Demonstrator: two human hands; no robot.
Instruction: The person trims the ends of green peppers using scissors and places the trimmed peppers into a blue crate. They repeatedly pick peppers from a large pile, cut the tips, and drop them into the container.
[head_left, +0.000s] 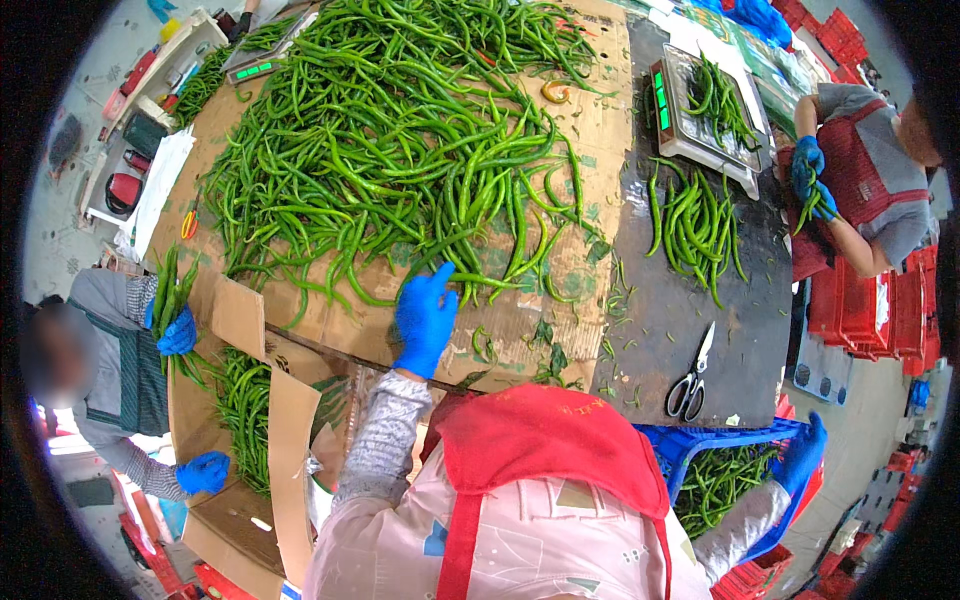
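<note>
My left hand (427, 319), in a blue glove, is at the near edge of a large pile of long green chili peppers (375, 150) spread on flattened cardboard (510, 337). Its fingertips are at a pepper; whether they grip it is unclear. My right hand (804, 454), also gloved in blue, is out at the right over the rim of a blue plastic crate (675, 442) holding more green peppers (724, 480); its grip cannot be made out. Scissors (688, 386) lie on the dark tabletop (645, 345), below a smaller heap of peppers (697, 225).
A digital scale (712, 112) bears peppers at the upper right. A co-worker in a red apron (855, 165) holds peppers at right. Another co-worker (120, 352) at left holds a bunch over a cardboard box (289, 450). Orange-handled scissors (190, 223) lie left of the pile.
</note>
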